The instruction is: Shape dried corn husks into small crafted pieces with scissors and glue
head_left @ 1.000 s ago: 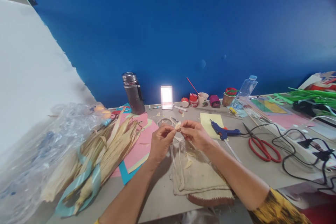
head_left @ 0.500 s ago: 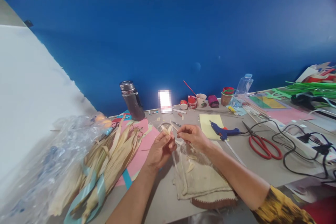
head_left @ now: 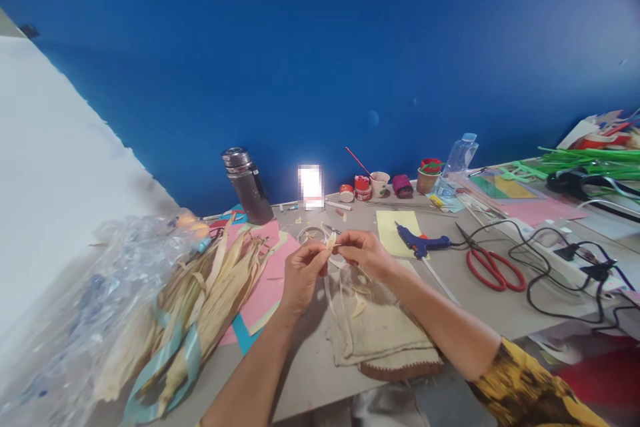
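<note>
My left hand (head_left: pixel 304 275) pinches a small pale corn husk piece (head_left: pixel 331 240), shaped like a little flower, between thumb and fingers. Close against it on the right, my right hand (head_left: pixel 369 255) is closed in a pinch, its fingertips meeting the base of the piece; what they hold is too small to make out. Below the hands lies a folded beige cloth (head_left: pixel 385 337) with small husk scraps (head_left: pixel 358 309) on top. A clear ring (head_left: pixel 305 232), perhaps a tape roll, sits just behind the left fingers.
Dried corn husks (head_left: pixel 215 300) and crumpled plastic (head_left: pixel 95 307) lie left, beside pink paper (head_left: pixel 260 280). A dark thermos (head_left: pixel 247 187) stands behind. To the right are a blue glue gun (head_left: pixel 423 242), red-handled scissors (head_left: pixel 493 268), a power strip (head_left: pixel 550 255) with cables, and a plastic bottle (head_left: pixel 457 163).
My right hand has come in to meet the left at the husk piece, which has turned more upright. My left fingers have shifted their grip, and the view has tilted slightly.
</note>
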Tool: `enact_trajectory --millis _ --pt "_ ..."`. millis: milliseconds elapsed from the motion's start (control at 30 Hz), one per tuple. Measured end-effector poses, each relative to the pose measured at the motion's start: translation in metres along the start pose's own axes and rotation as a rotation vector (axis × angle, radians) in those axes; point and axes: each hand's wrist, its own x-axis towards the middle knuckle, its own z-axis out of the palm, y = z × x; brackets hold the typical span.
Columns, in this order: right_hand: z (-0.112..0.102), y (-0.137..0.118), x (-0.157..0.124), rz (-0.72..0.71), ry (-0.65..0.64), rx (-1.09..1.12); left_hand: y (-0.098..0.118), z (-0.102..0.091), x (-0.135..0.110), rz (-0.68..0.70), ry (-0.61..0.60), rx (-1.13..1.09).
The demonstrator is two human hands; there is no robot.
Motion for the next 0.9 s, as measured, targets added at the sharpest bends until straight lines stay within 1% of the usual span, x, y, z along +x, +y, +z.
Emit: enact_trajectory --millis 100,167,300,367,433,500,600,767,900 --pt "-0.0035 -0.0018 -0.0001 0.024 -0.016 0.112 -0.0044 0.0012 0.0010 -0.081 -0.014 -0.055" --pt "-0.0039 -0.0022 -0.0002 0.032 -0.026 0.120 -0.0072 0.0026 0.0014 -0.129 -0.011 -0.124" --pt "-0.0014 0.0000 -0.0003 0.024 -0.052 0.084 -0.0076 0.0056 0.0012 -0.224 -0.023 -0.362" --pt "-0.0004 0.0013 -0.0005 0.020 -0.046 0.080 -0.0053 0.0063 0.0008 -0.293 -0.059 -0.493" --pt "-0.0003 0.0020 -0.0009 0.020 -0.052 0.095 -0.0031 0.0062 0.0003 -0.336 -0.107 -0.569" --pt "-0.0010 0.0020 -0.0015 0.021 -0.067 0.133 -0.0023 0.0057 -0.0002 -0.335 -0.144 -0.574" --pt "-0.0016 0.0010 -0.0021 0.029 -0.078 0.181 -0.0039 0.0054 -0.0006 -0.312 -0.169 -0.522" --pt "-0.0005 -0.0013 -0.0011 0.058 -0.037 0.195 -0.0071 0.0064 0.0002 -0.313 -0.158 -0.474" --pt "-0.0014 -0.0026 0.0005 0.108 -0.060 0.253 -0.0081 0.0054 0.0017 -0.304 -0.151 -0.446"
